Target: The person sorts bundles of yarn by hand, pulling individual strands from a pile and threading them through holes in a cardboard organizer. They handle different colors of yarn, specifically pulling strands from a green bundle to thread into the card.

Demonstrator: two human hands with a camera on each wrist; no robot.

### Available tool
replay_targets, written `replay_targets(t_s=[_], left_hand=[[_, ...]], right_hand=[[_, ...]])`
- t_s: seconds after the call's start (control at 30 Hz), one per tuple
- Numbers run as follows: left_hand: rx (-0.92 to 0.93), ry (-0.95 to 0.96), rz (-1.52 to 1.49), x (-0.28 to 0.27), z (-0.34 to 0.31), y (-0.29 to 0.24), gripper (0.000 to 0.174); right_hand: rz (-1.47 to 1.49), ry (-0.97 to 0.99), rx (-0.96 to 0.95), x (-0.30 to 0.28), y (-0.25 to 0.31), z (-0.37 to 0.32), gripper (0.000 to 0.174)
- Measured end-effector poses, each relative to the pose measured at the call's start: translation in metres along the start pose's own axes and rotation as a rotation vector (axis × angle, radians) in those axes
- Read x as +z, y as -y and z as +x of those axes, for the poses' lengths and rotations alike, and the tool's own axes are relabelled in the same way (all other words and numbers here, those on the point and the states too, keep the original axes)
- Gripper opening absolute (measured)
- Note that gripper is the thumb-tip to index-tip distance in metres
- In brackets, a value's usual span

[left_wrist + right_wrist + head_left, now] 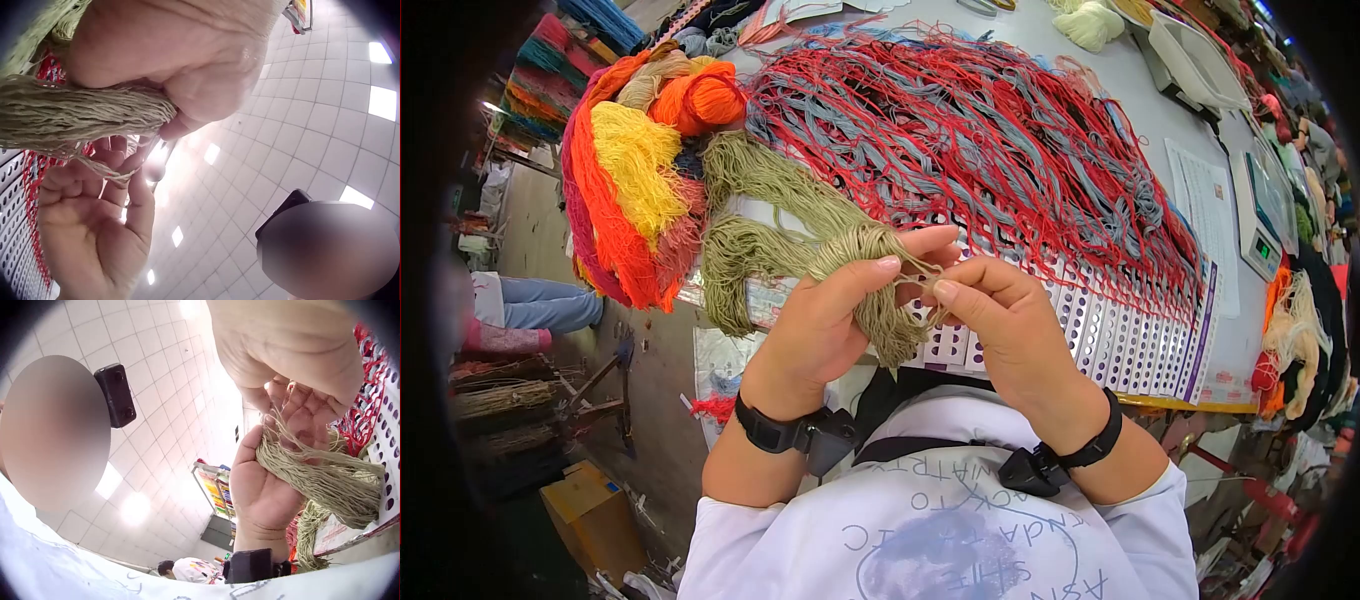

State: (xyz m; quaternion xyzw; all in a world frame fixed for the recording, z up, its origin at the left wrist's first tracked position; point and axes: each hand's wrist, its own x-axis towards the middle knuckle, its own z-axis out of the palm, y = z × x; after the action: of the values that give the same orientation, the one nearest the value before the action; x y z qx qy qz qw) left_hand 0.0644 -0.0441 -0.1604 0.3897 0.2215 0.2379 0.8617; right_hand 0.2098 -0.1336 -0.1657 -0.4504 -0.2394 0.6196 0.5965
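Note:
A thick olive-green yarn skein lies in a bend at the table's front left, one end raised in the hands. My left hand holds this end, thumb along the near side and fingers behind the strands. With thumb and index finger, my right hand pinches a few thin strands drawn from the end of the bundle. In the left wrist view, the yarn bundle runs between the two hands. The right wrist view shows the strands across the left palm.
Red and grey-blue yarn spreads over white cards with punched holes. Orange, yellow and magenta skeins hang at the table's left corner. A digital scale stands at the right, near a printed sheet.

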Motion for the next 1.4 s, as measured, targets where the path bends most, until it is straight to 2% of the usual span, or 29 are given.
replay_targets(t_s=[0.13,0.2,0.23,0.27,0.3,0.37,0.4,0.43,0.47,0.5,0.6,0.63,0.67,0.7,0.73,0.77,0.8,0.83,0.87,0.9,0.93,0.97,1.0,1.07,1.17,1.23,1.3,1.37,1.4], left_hand=[[-0.011,-0.006,-0.073,-0.016,0.004,0.004,0.045],[-0.015,0.202,-0.083,-0.031,0.010,0.005,0.049],[-0.012,0.204,-0.084,-0.042,0.010,0.003,0.049],[-0.129,0.440,-0.331,-0.055,0.007,-0.002,0.048],[-0.251,0.673,-0.580,-0.068,0.005,-0.008,0.047],[0.430,0.161,0.180,-0.075,0.000,-0.039,0.043],[0.334,0.134,0.092,-0.124,-0.014,-0.066,0.039],[0.378,-0.200,0.042,-0.154,-0.026,-0.091,0.032],[0.343,0.052,-0.077,-0.183,-0.030,-0.128,0.024],[0.272,0.141,-0.262,-0.248,-0.042,-0.190,0.023],[0.363,-0.131,-0.426,-0.352,-0.073,-0.285,0.023],[0.368,-0.126,-0.429,-0.346,-0.069,-0.293,0.023],[0.554,-0.319,-0.225,-0.334,-0.065,-0.300,0.023],[0.727,-0.512,-0.012,-0.316,-0.060,-0.304,0.023],[0.665,-0.374,-0.302,-0.279,-0.049,-0.301,0.023],[0.562,-0.251,-0.343,-0.243,-0.032,-0.281,0.023],[0.459,-0.127,-0.380,-0.203,-0.017,-0.258,0.024],[0.447,-0.285,-0.108,-0.176,-0.002,-0.224,0.024],[0.430,-0.440,0.167,-0.148,0.012,-0.181,0.024],[0.285,-0.472,0.002,-0.100,0.019,-0.134,0.024],[0.152,-0.391,0.162,-0.071,0.025,-0.101,0.024],[-0.376,0.031,0.008,-0.084,0.030,-0.086,0.024],[-0.442,0.090,0.093,-0.063,0.034,-0.053,0.025],[-0.587,0.188,0.326,-0.053,0.043,-0.014,0.023],[-0.509,0.103,0.394,-0.051,0.046,0.015,0.022],[-0.482,0.125,0.446,-0.053,0.049,0.005,0.022],[-0.305,0.013,0.768,-0.056,0.055,-0.003,0.023],[-0.294,-0.021,0.643,-0.062,0.067,-0.009,0.020],[-0.192,-0.060,0.798,-0.067,0.074,-0.010,0.019]], right_hand=[[-0.016,-0.036,-0.066,-0.005,-0.006,0.002,0.012],[-0.004,-0.034,-0.094,-0.007,-0.002,0.002,0.013],[0.100,0.067,0.030,-0.012,0.006,0.000,0.012],[0.203,0.168,0.155,-0.019,0.016,-0.004,0.012],[0.121,0.219,0.101,-0.028,0.030,-0.012,0.012],[-0.061,0.186,-0.110,-0.077,0.047,-0.030,0.016],[0.090,0.085,-0.156,-0.101,0.061,-0.045,0.019],[-0.560,-0.107,-0.547,-0.138,0.069,-0.063,0.013],[0.058,-0.198,-0.256,-0.160,0.098,-0.080,0.012],[0.299,-0.357,-0.318,-0.240,0.134,-0.126,0.017],[0.441,-0.466,-0.445,-0.365,0.171,-0.257,0.017],[0.373,-0.881,-0.610,-0.447,0.214,-0.295,0.018],[0.240,-0.948,-0.730,-0.460,0.226,-0.321,0.019],[0.106,-1.017,-0.847,-0.461,0.237,-0.339,0.020],[-0.017,-0.947,-0.907,-0.451,0.242,-0.332,0.029],[-0.016,-0.955,-0.910,-0.325,0.195,-0.278,0.029],[-0.129,-0.850,-0.744,-0.318,0.225,-0.238,0.033],[-0.143,-0.989,-0.709,-0.244,0.200,-0.176,0.036],[-0.212,-0.876,-0.572,-0.191,0.168,-0.130,0.036],[-0.440,-0.803,-0.447,-0.182,0.143,-0.105,0.035],[-0.517,-0.599,-0.322,-0.142,0.116,-0.078,0.034],[-0.669,-0.448,-0.248,-0.120,0.093,-0.052,0.032],[-0.531,-0.444,-0.062,-0.090,0.073,-0.033,0.027],[-0.604,-0.320,0.014,-0.067,0.029,-0.002,0.021],[-0.758,-0.140,0.043,-0.066,-0.024,0.025,0.017],[-0.818,-0.165,-0.021,-0.068,-0.038,0.027,0.016],[-0.879,-0.179,-0.081,-0.071,-0.047,0.025,0.016],[-0.897,-0.189,-0.167,-0.072,-0.049,0.025,0.015],[-0.895,-0.190,-0.171,-0.072,-0.049,0.025,0.015]])
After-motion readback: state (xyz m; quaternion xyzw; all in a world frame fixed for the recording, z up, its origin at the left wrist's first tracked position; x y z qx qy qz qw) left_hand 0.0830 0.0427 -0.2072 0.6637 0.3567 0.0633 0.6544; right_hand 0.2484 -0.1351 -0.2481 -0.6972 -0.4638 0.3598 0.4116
